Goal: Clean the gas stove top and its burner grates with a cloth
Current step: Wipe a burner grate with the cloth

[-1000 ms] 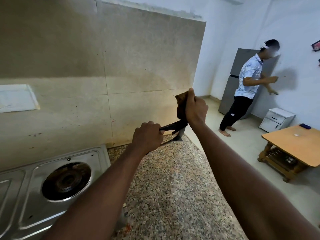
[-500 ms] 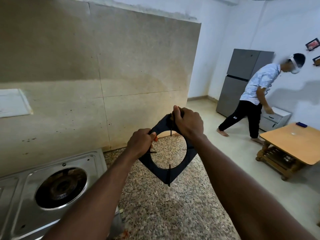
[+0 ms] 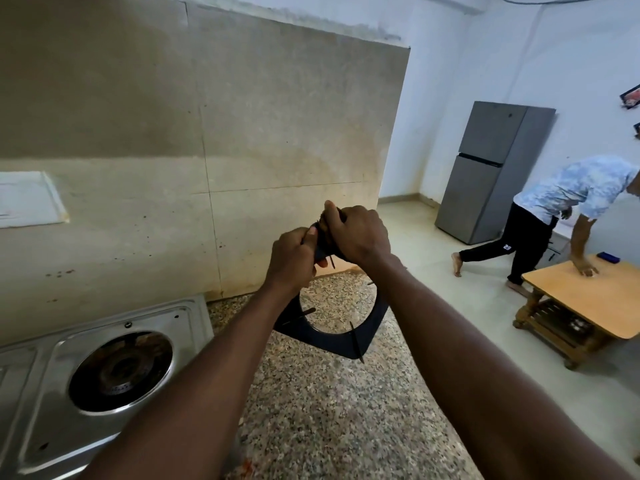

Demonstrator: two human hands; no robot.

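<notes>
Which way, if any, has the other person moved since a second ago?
Yes: rightward, from in front of the refrigerator to the wooden table, where the other person now leans.

Mid-frame, left grip [image 3: 294,261] and right grip [image 3: 356,233] hold the grate [image 3: 329,336] above the worktop [image 3: 329,410]; stove [image 3: 41,393] lower left.

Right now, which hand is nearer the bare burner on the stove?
Left. The left hand grips the grate at its top, on the side toward the burner; the right hand grips it just beyond, farther away.
</notes>
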